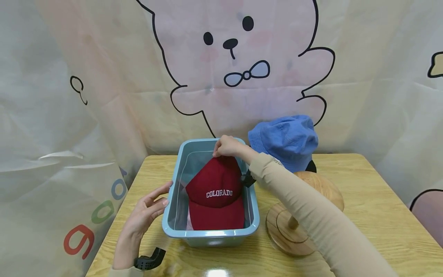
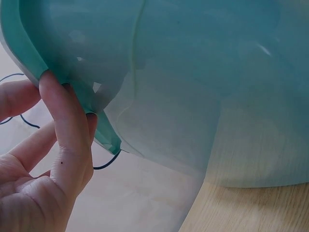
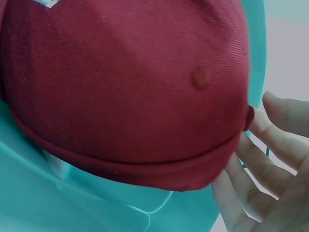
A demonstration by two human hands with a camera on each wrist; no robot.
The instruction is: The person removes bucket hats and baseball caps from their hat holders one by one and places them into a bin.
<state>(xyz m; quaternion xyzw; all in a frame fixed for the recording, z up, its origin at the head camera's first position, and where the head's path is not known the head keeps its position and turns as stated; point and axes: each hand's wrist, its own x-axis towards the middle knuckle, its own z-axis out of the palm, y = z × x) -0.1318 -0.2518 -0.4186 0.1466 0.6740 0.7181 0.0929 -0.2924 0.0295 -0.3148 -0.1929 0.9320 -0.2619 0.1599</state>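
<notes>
A dark red baseball cap [image 1: 217, 184] lettered COLORADO leans inside a light blue plastic basin [image 1: 212, 233], its brim toward the near end. My right hand [image 1: 228, 146] pinches the cap's upper end, near the basin's far rim. In the right wrist view, the cap [image 3: 125, 92] fills much of the picture, and the fingers of the right hand [image 3: 270, 169] meet its edge. My left hand [image 1: 147, 211] is at the basin's left side, fingertips touching the rim. Up close in the left wrist view, those fingers [image 2: 65, 121] reach the underside of the green-blue rim [image 2: 77, 92].
To the right of the basin stands a wooden hat stand [image 1: 288, 231] with a round base, partly hidden by the right sleeve. Behind it a blue hat [image 1: 285, 140] rests over something black. A printed cloth backdrop [image 1: 363, 96] hangs behind the wooden table [image 1: 349, 173].
</notes>
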